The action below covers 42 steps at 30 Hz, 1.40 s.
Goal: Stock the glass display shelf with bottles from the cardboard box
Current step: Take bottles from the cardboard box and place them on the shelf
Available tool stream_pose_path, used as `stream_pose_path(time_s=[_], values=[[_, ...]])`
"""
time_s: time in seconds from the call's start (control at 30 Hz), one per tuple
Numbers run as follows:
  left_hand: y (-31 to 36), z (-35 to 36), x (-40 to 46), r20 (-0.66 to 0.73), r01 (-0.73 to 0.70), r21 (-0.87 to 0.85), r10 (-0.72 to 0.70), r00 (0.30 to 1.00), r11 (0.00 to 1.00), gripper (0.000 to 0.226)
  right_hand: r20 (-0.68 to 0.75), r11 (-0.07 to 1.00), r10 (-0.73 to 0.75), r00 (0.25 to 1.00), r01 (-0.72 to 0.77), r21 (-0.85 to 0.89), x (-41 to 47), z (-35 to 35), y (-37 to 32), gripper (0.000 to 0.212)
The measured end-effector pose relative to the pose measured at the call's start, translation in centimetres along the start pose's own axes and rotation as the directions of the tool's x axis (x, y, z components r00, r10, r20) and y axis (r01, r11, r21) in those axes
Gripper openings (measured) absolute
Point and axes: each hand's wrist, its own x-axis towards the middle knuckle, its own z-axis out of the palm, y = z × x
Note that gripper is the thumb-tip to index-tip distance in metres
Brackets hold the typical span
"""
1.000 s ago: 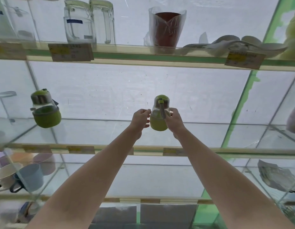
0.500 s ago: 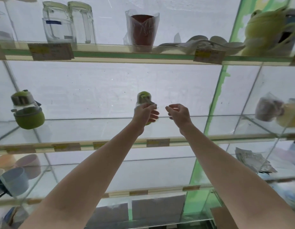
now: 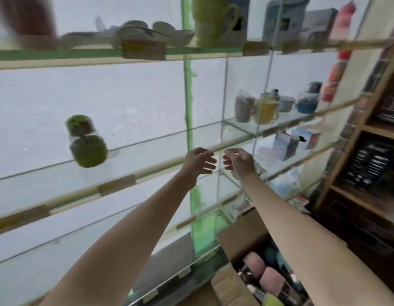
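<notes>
Both hands empty, fingers spread and loosely curled: left hand (image 3: 199,161) and right hand (image 3: 239,161) close together, not touching, raised before the front edge of the glass display shelf (image 3: 116,184). One green bottle (image 3: 86,141) standing on that shelf, well to the left, blurred. Cardboard box (image 3: 240,241) open at lower right; inside, pink bottle tops (image 3: 263,271), some blue ones and a green one, packed tight.

Handling, by judgement: small squat bottles, likely light and rigid, smooth sided, possibly slippery. Best taken around the wide lower body, one hand sufficing, set down softly on glass.

Around: bowls (image 3: 147,33) and a green mug (image 3: 210,18) on the shelf above, mugs (image 3: 266,110) in the right bay, green upright (image 3: 188,96) between bays. Shelf edges and glass dividers near the reach path; knocks to be avoided.
</notes>
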Motion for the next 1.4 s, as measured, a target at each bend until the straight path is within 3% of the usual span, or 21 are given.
stream_pose_path(time_s=[0.1,0.17,0.53,0.7,0.9,1.07,1.13,1.3,1.4], values=[[-2.7,5.0,1.2,0.070,0.055,0.045,-0.058,0.996,0.997,0.012,-0.010,0.994,0.068,0.998,-0.068,-0.083,0.0,-5.7,2.8,0.004],[-4.7,7.7,1.8,0.099,0.092,0.079,-0.100,0.990,0.993,0.013,-0.033,0.983,0.126,0.991,-0.129,-0.128,0.1,-9.2,4.8,0.015],[-16.0,20.3,3.6,0.196,0.310,0.221,-0.353,0.915,0.925,0.013,-0.154,0.907,0.389,0.908,-0.407,-0.104,0.3,-23.0,17.9,0.024],[-21.6,24.4,4.8,0.220,0.453,0.357,-0.545,0.809,0.817,0.010,-0.172,0.829,0.530,0.830,-0.550,-0.104,0.3,-27.5,24.0,0.028],[-29.1,28.4,6.2,0.134,0.559,0.472,-0.682,0.719,0.682,0.016,-0.181,0.694,0.701,0.690,-0.718,-0.053,0.4,-32.6,31.3,0.028],[-35.2,31.7,6.7,0.092,0.645,0.510,-0.782,0.617,0.569,0.019,-0.174,0.636,0.760,0.626,-0.772,0.004,1.7,-35.8,35.5,0.029],[-37.6,32.9,6.7,0.054,0.678,0.507,-0.805,0.591,0.532,0.026,-0.153,0.620,0.776,0.611,-0.785,0.010,2.3,-36.7,36.7,0.029],[-42.2,34.4,7.2,-0.166,0.673,0.592,-0.750,0.641,0.444,0.056,-0.099,0.639,0.758,0.645,-0.764,-0.086,3.1,-37.8,38.7,0.027],[-44.2,35.1,7.4,-0.186,0.696,0.600,-0.778,0.600,0.393,0.063,-0.065,0.634,0.764,0.642,-0.765,-0.114,3.2,-38.2,39.6,0.032]])
